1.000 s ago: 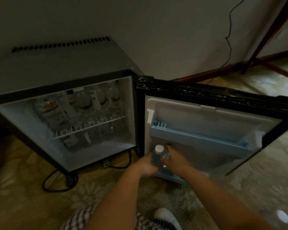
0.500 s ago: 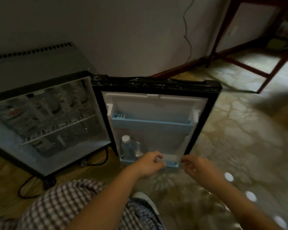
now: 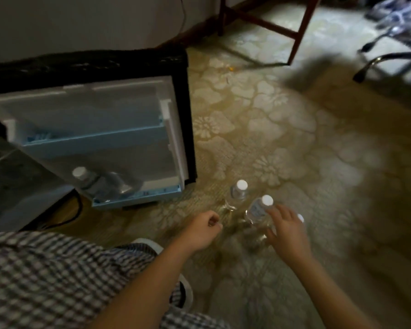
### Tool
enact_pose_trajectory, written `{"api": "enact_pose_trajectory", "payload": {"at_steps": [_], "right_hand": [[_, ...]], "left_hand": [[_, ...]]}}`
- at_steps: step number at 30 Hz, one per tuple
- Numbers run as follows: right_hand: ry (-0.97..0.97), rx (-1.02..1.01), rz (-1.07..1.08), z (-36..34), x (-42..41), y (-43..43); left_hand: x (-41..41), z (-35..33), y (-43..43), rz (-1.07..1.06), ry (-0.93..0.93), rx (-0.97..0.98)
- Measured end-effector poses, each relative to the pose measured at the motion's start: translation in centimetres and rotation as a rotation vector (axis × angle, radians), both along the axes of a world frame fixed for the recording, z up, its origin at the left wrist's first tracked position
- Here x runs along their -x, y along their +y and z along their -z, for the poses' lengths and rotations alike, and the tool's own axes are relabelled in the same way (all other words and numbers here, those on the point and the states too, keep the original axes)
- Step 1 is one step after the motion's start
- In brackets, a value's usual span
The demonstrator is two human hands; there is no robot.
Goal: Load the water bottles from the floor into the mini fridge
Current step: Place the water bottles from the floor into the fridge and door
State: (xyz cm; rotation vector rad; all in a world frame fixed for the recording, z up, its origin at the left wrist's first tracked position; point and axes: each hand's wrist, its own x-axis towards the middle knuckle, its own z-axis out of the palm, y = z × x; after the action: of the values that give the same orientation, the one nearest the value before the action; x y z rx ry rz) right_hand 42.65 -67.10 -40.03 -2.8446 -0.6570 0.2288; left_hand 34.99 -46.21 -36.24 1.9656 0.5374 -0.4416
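View: head camera, looking down at the floor; the whole picture is somewhat blurred.
Fridge (image 3: 7, 186): at the left edge, open, with only a corner of its inside showing.
Door (image 3: 105, 110): swung wide, its pale inner side facing the camera.
Upper shelf (image 3: 93, 143): a light blue rail across the middle of the door.
Lower shelf (image 3: 138, 198): a light blue rail along the foot of the door.
Loaded bottle (image 3: 97, 184): clear with a white cap, leaning in the lower shelf at its left end.
Upright bottle (image 3: 239, 191): stands on the carpet (image 3: 282, 138), just right of the door's bottom corner.
Tilted bottle (image 3: 259, 208): just beside the upright bottle, nearer the person, its white cap leaning away from them.
Third cap (image 3: 300, 218): a white cap peeking out behind the right hand; the bottle under it is hidden.
Left hand (image 3: 202, 230): loosely clenched, grasping nothing, above the carpet left of the bottles.
Right hand (image 3: 286, 230): released, fingers spread, fingertips at the tilted bottle just below its cap; contact is too blurred to tell.
Cord (image 3: 76, 210): black, curving on the floor beneath the fridge.
Clothing (image 3: 45, 276): checked fabric, bottom left.
Shoe (image 3: 188, 295): pale, partly under the left forearm.
Wooden legs (image 3: 297, 36): reddish furniture frame by the wall, top centre.
Chair base (image 3: 389, 58): dark spokes, top right.
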Motion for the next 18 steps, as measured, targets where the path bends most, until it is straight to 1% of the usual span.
{"api": "enact_pose_trajectory", "payload": {"at_steps": [3,7,12,14,18], "right_hand": [[0.029,0.052,0.135,1.6,-1.5,-2.1],[0.185,0.116,0.266,2.9,-2.6,-3.8],[0.166,0.174,0.242,3.5,-3.0,-4.6],[0.165,0.165,0.236,3.1,-3.1,-4.6],[0.143,0.086,0.205,1.3,-2.3,-3.6]], "left_hand": [[-0.9,0.9,-2.6,0.045,0.039,-0.008],[-1.3,2.2,-5.8,0.086,0.065,0.003],[-0.8,3.2,-7.9,0.19,0.087,-0.034],[-0.8,3.4,-7.7,0.24,0.094,-0.057],[-0.5,3.1,-6.2,0.234,0.096,-0.068]]}}
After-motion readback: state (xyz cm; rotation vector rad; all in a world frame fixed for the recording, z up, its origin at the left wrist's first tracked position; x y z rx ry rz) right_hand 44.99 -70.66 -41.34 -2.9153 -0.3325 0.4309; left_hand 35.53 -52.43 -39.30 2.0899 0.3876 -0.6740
